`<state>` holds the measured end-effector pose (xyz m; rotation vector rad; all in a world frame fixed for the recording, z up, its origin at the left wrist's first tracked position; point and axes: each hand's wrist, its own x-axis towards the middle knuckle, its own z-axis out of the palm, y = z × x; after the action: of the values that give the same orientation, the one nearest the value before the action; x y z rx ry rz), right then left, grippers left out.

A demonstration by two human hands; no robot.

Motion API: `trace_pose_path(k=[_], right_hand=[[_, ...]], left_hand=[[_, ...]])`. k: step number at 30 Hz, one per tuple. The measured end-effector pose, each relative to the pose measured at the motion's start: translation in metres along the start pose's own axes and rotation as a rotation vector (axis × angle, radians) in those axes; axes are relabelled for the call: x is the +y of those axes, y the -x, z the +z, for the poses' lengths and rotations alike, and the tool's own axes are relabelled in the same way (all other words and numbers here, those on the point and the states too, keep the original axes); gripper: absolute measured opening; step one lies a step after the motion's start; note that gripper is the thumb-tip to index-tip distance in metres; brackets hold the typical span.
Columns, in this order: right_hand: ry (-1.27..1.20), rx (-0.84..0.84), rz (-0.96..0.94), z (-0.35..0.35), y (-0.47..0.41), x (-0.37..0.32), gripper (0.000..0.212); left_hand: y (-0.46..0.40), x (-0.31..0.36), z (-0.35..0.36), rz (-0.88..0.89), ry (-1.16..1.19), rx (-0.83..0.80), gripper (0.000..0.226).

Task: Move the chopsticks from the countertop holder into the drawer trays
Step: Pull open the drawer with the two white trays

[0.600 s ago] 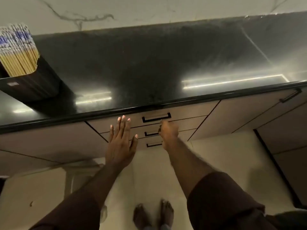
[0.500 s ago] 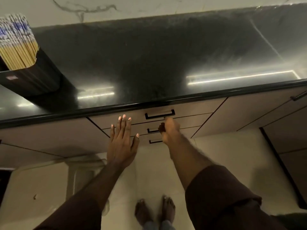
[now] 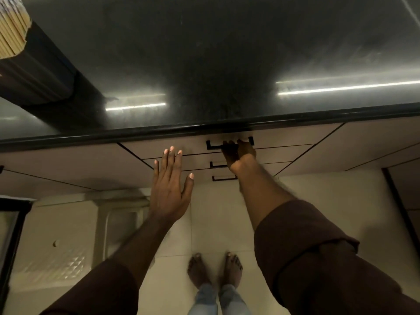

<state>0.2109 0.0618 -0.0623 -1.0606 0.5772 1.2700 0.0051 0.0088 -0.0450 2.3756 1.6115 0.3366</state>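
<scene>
Your right hand (image 3: 238,153) has climbed from the lower handles and now curls around the top drawer handle (image 3: 229,143), which runs left-right. Chopsticks (image 3: 11,35) wait in the holder (image 3: 38,76) far left; your left hand (image 3: 169,189) hovers flat, fingers spread, empty.

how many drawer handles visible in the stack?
3, stacked under the counter edge: top handle gripped by the right hand, middle handle and bottom handle partly hidden behind that arm. Left hand touches none.
</scene>
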Motion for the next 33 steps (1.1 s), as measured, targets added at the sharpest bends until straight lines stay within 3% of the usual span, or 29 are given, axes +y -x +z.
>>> trace_pose_path(k=[2, 12, 20, 27, 33], right_hand=[[-0.016, -0.02, 0.026, -0.001, 0.0, -0.001, 0.009], [0.034, -0.059, 0.0, -0.029, 0.005, 0.012, 0.008], [0.059, -0.01, -0.042, -0.036, 0.006, 0.017, 0.031], [0.073, 0.005, -0.045, -0.073, 0.023, 0.032, 0.01], [0.092, 0.016, -0.049, -0.129, 0.056, 0.051, 0.012]], left_hand=[[-0.002, 0.003, 0.002, 0.008, 0.001, 0.003, 0.068], [-0.003, 0.017, 0.002, 0.096, -0.013, 0.079, 0.063], [0.021, 0.018, 0.003, 0.057, -0.027, 0.072, 0.064], [0.035, 0.009, -0.004, 0.046, -0.045, 0.079, 0.064], [0.062, 0.024, -0.013, 0.112, -0.04, 0.084, 0.063]])
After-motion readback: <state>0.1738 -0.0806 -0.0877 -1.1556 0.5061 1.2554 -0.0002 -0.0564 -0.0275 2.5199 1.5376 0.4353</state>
